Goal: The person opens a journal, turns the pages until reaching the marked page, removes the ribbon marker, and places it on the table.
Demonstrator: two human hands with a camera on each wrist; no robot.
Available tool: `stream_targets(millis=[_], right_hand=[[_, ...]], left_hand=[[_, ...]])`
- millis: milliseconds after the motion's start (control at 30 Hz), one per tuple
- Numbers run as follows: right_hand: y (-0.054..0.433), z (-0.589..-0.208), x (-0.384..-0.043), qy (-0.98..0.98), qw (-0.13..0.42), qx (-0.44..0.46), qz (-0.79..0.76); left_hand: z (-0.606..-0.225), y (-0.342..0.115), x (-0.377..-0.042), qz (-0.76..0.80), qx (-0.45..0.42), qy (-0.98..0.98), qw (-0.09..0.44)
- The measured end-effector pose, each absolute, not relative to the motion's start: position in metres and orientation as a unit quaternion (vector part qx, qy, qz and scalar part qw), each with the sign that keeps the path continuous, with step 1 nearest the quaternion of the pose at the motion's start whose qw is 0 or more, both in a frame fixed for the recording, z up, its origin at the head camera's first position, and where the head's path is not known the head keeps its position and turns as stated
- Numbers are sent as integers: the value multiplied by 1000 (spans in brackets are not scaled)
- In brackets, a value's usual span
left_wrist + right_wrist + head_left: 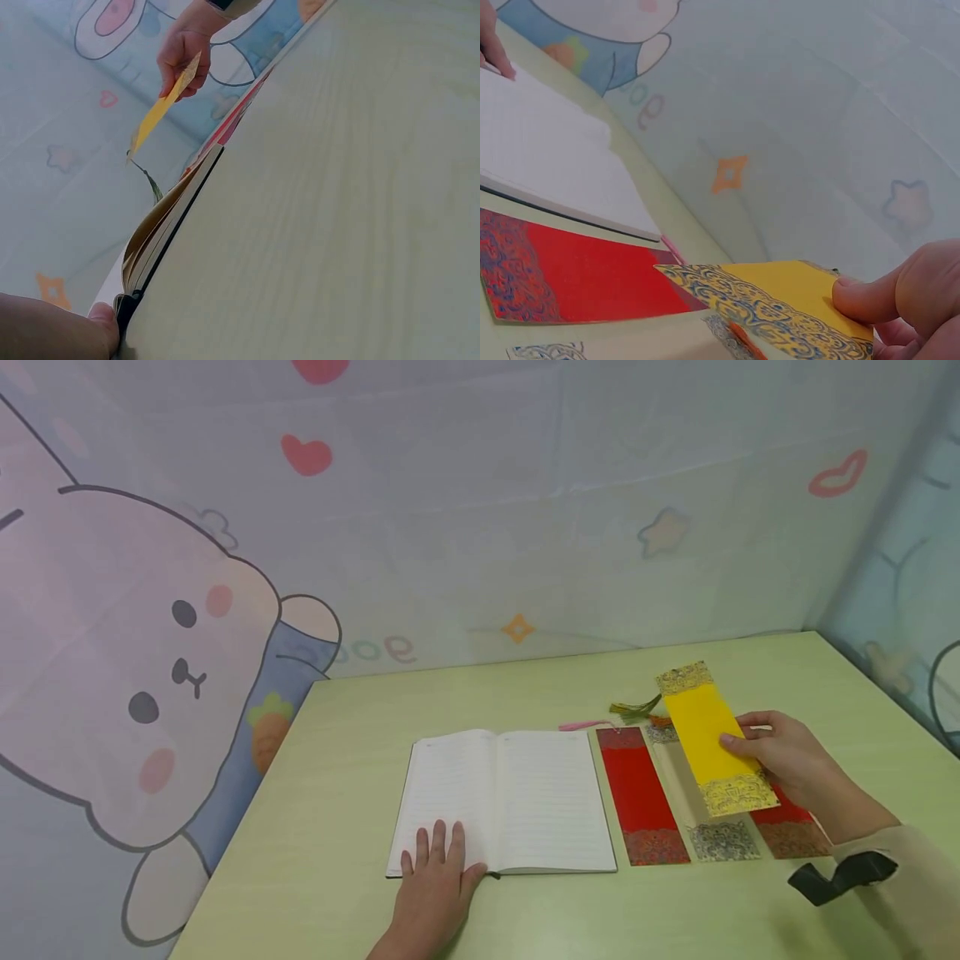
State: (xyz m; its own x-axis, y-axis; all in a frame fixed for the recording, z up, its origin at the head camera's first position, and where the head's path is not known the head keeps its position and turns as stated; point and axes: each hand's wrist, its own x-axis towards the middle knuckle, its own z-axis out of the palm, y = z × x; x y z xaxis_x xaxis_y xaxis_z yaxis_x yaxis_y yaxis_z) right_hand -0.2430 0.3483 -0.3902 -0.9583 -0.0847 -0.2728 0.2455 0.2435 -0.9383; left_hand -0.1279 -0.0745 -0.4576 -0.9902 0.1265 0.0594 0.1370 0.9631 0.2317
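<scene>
An open notebook with lined white pages lies at the middle of the table. On its left page the left hand rests with fingers spread and straight, the thumb near the lower edge by the spine. The right hand pinches a yellow bookmark with patterned ends, thumb on its front face, raised above the table. A green tassel hangs at its far end. Under it lie a red bookmark, a cream bookmark partly covered, and another red bookmark mostly hidden by the hand and yellow bookmark.
The pale wooden-looking table reaches back to a cloth backdrop printed with a cartoon animal and hearts. A pink tassel lies beyond the notebook's right page. At the far right edge a dark cable curves down.
</scene>
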Motion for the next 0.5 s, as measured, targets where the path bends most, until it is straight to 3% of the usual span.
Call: stream_targets(millis=[500], right_hand=[[392,-403,-251,823,115,65,-553]], left_hand=[[-458,-75,-127,-113,-61,-992,21]])
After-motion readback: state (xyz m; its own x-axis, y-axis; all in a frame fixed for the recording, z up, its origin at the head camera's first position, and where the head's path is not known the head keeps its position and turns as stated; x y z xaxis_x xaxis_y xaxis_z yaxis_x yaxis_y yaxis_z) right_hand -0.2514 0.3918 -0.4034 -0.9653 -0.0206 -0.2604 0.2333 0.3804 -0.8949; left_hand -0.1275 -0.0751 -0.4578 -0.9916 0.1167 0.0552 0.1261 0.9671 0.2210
